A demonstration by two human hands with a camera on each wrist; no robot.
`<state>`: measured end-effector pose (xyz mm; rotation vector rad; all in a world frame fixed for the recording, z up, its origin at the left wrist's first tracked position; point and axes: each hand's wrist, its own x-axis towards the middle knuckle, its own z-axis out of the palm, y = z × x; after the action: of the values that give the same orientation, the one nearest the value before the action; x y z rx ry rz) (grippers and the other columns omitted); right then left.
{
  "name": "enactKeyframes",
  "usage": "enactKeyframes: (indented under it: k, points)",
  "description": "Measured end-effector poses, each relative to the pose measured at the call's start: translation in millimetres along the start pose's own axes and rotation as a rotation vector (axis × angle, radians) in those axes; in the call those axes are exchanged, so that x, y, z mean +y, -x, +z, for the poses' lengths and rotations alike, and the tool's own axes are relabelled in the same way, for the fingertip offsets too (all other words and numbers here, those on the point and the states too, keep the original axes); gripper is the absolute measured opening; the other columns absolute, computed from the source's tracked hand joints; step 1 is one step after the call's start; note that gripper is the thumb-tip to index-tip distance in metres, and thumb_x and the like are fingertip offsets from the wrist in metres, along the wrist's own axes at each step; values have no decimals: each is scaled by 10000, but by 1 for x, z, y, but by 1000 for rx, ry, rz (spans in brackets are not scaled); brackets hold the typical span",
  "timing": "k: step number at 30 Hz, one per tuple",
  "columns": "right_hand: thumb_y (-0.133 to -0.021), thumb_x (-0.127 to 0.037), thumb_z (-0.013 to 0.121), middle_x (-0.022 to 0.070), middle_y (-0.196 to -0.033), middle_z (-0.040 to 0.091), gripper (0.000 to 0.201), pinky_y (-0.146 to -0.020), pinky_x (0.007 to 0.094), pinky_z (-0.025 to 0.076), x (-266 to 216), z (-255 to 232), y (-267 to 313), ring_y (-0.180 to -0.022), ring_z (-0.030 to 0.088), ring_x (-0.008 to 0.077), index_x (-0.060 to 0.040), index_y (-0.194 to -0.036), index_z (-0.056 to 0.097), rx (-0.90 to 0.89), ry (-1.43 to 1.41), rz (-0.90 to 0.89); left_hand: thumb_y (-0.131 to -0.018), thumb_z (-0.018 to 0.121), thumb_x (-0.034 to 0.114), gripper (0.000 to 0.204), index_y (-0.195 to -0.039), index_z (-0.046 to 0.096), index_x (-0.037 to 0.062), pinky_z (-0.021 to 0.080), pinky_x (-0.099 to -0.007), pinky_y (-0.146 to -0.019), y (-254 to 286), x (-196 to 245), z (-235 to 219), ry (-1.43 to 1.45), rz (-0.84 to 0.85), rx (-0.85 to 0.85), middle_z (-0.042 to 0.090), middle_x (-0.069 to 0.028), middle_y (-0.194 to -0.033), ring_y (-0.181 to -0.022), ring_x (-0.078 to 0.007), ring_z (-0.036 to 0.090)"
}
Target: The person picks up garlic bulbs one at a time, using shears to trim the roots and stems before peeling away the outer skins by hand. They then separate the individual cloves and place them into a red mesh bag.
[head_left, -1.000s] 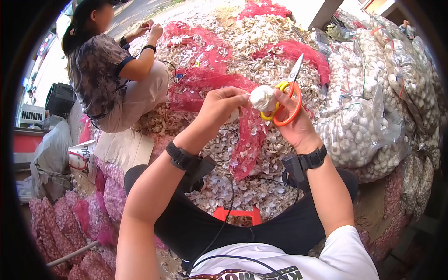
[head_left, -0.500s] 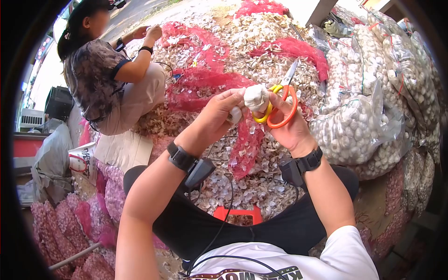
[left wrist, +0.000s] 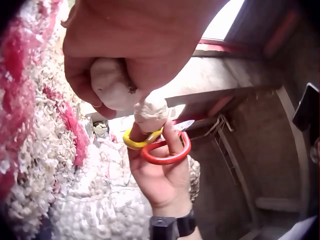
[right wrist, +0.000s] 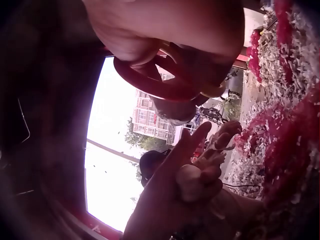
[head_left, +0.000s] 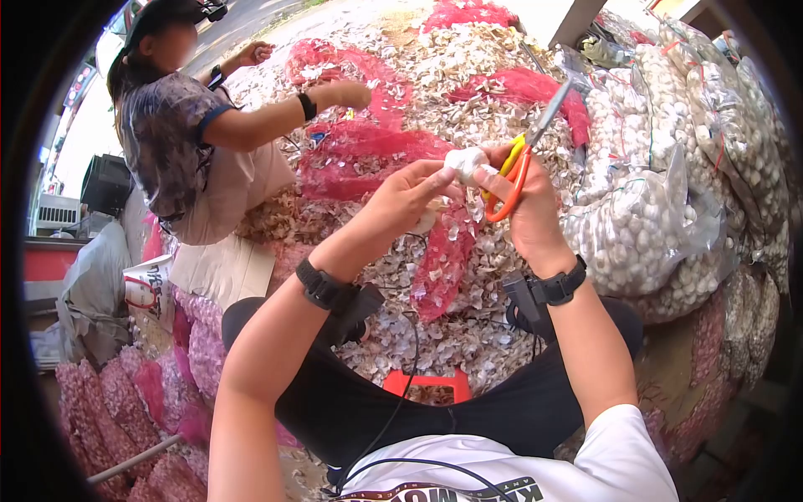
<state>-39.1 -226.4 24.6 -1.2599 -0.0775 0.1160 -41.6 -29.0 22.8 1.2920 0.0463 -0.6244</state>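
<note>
In front of the lap, my right hand (head_left: 535,219) holds scissors (head_left: 549,113) with one yellow and one orange-red handle, the blades pointing up and away. The same hand's fingertips also pinch a white garlic bulb (head_left: 465,165). My left hand (head_left: 400,199) reaches this bulb from the other side, thumb and fingertips right at it. Tucked in the left hand's curled fingers is a second garlic bulb (left wrist: 111,84), clearest in the left wrist view. From the right wrist, the scissors' red handle (right wrist: 150,89) shows around the fingers.
Garlic skins (head_left: 410,335) and red netting (head_left: 360,159) cover the ground ahead. Clear bags of garlic (head_left: 627,234) stand at right. Another person (head_left: 192,142) crouches at left, beside cardboard (head_left: 222,269). Pink net sacks (head_left: 117,402) lie lower left. A cable (head_left: 406,385) crosses the lap.
The scissors have turned in my right hand, their handles now more edge-on. The pinched bulb has turned between both hands. The other person has stretched one arm out to the right.
</note>
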Motion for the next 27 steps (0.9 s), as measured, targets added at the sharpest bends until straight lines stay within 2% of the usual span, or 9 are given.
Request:
enactKeyframes:
  k: [2,5,11,14,17,19,21,23,27]
  points:
    - [-879,-44,725,80,-1053,647,302,-740,208,515,4,2,4,-863,629,91,-13,-1107,531,11,91,26,-1017,564,356,392,-1281,564,67,483,-214,-637,-1,-8,1,-4,3,-1,666,-13,-1028,-704,-56,588]
    - [-890,-60,720,77,-1024,663,296,-731,211,524,13,1,6,-835,639,81,-7,-1115,535,52,171,4,-1025,546,360,390,-1292,566,76,481,-209,-645,1,-8,0,-2,11,-15,663,0,-1047,-717,-50,588]
    - [-917,-49,680,38,-948,674,231,-701,196,508,9,2,6,-804,619,57,-18,-1105,549,125,106,-45,-1024,556,328,389,-1321,559,78,484,-214,-667,3,-3,-1,32,70,-94,649,25,-1058,-804,-35,580]
    - [-921,-6,645,16,-884,641,196,-616,181,463,18,0,6,-714,582,34,-28,-1092,552,149,183,-133,-1019,567,307,387,-1330,555,77,491,-224,-678,3,-4,-3,64,32,-103,640,24,-1071,-836,-40,577]
    - [-916,-3,652,11,-872,633,206,-592,180,448,14,6,6,-701,571,28,-29,-1093,550,137,194,-182,-1011,581,294,388,-1329,559,74,493,-226,-681,3,-4,-5,107,27,-79,640,18,-1069,-832,-48,577]
    - [-917,-2,649,12,-879,635,197,-603,184,455,7,5,6,-714,575,29,-30,-1088,554,79,199,-107,-1007,588,291,391,-1329,561,71,492,-224,-681,1,-5,-7,123,48,-71,643,14,-1062,-818,-53,579]
    - [-918,-2,646,13,-886,637,189,-615,188,462,6,3,7,-728,579,31,-30,-1083,559,22,204,-32,-993,612,303,416,-1331,562,66,491,-223,-677,-4,-8,-9,56,56,25,651,7,-1038,-790,-52,578]
    - [-905,-29,683,51,-1000,657,228,-747,231,524,6,2,8,-865,620,88,-26,-1098,563,16,297,9,-987,622,310,424,-1330,564,67,492,-222,-676,-3,-11,-9,37,57,10,656,8,-1039,-789,-47,580]
    - [-872,-5,672,3,-869,639,193,-649,217,489,15,-1,9,-738,590,52,-19,-1042,581,73,372,-67,-969,657,307,419,-1287,588,43,482,-200,-651,-3,-14,-5,4,79,16,690,-19,-1034,-761,-33,598]
